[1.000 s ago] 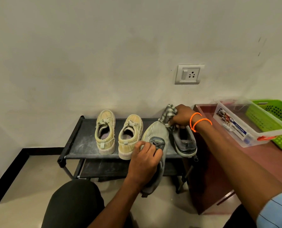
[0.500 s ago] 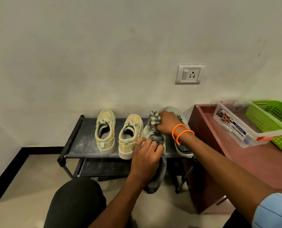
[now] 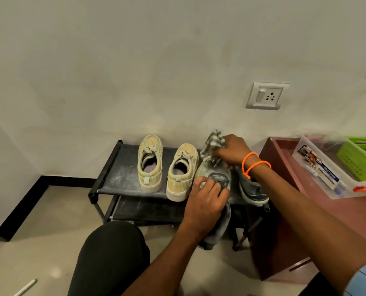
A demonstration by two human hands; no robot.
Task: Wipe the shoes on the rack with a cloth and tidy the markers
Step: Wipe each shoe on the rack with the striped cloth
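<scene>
My left hand (image 3: 207,199) grips a grey shoe (image 3: 217,227) by its opening, holding it lifted in front of the black shoe rack (image 3: 113,176). My right hand (image 3: 233,151), with orange bands on the wrist, holds a striped grey cloth (image 3: 212,144) bunched against the toe of that shoe. The second grey shoe (image 3: 253,191) lies on the rack's right end, partly hidden by my right forearm. A pair of yellow-green shoes (image 3: 150,165) (image 3: 182,171) stands on the top shelf. One white marker (image 3: 26,287) lies on the floor at the lower left.
A maroon low table (image 3: 327,210) stands right of the rack, carrying a clear plastic box (image 3: 320,167) and a green basket (image 3: 361,154). A wall socket (image 3: 266,96) sits above the rack. My dark-clad knee (image 3: 111,257) fills the lower middle. Beige floor lies to the left.
My right hand carried the cloth left along the held shoe's toe half a second ago, then back right and up. The left hand keeps its grip on the grey shoe.
</scene>
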